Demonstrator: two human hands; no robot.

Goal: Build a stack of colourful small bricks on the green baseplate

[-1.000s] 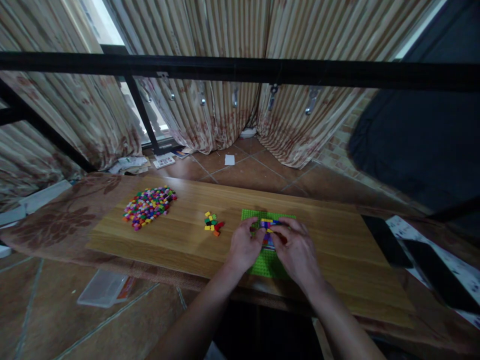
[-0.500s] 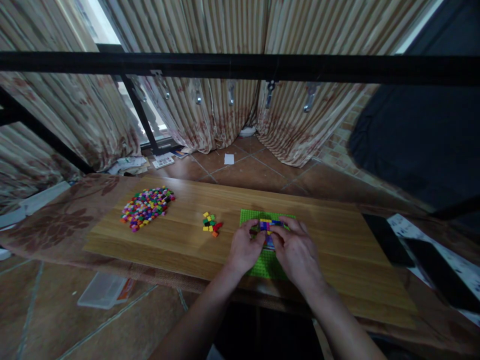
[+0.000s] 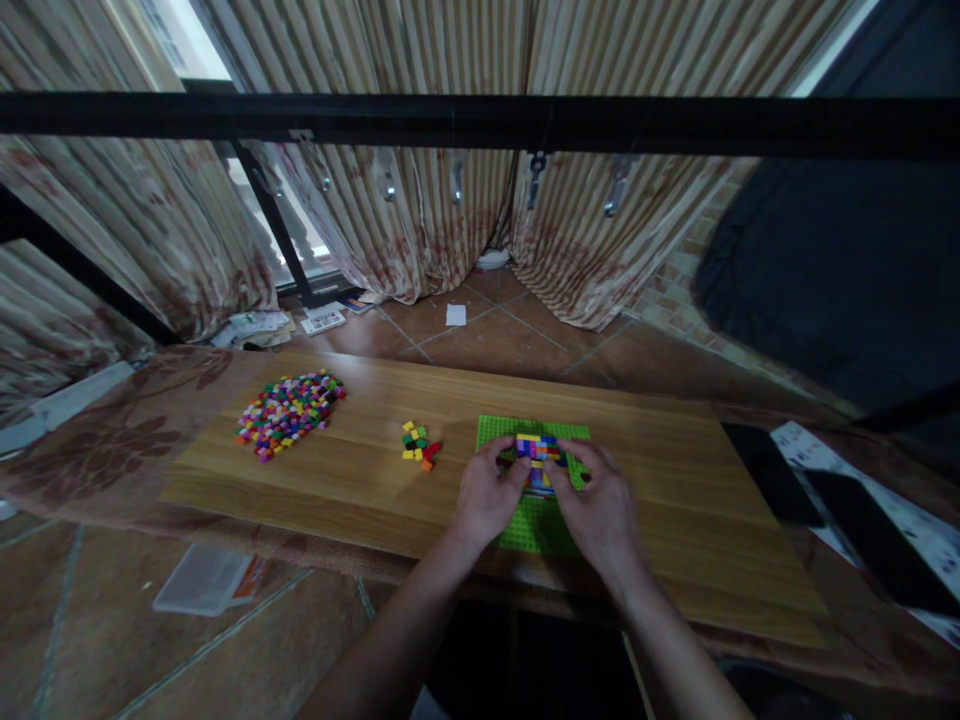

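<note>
A block of many-coloured toy bricks [image 3: 538,447], mostly blue and purple with yellow along its far edge, stands on a green studded baseplate [image 3: 536,530]. At its left side is my left hand [image 3: 489,490], with curled fingers and the thumb pressed against the bricks. My right hand [image 3: 601,500] grips the right side, its index finger reaching to the far corner and its thumb on the near part. The fingers cover parts of the block's sides.
Left of the baseplate lies a small group of loose bricks [image 3: 418,445]. Farther left is a large brick pile [image 3: 291,412]. Two dark flat devices [image 3: 885,540] rest on printed sheets at the right. A black bar [image 3: 480,122] with hanging clips crosses beyond the wooden board [image 3: 352,500].
My right index finger has moved from the middle of the brick block to its far right corner, uncovering more of the top. My left hand stays nearly in place.
</note>
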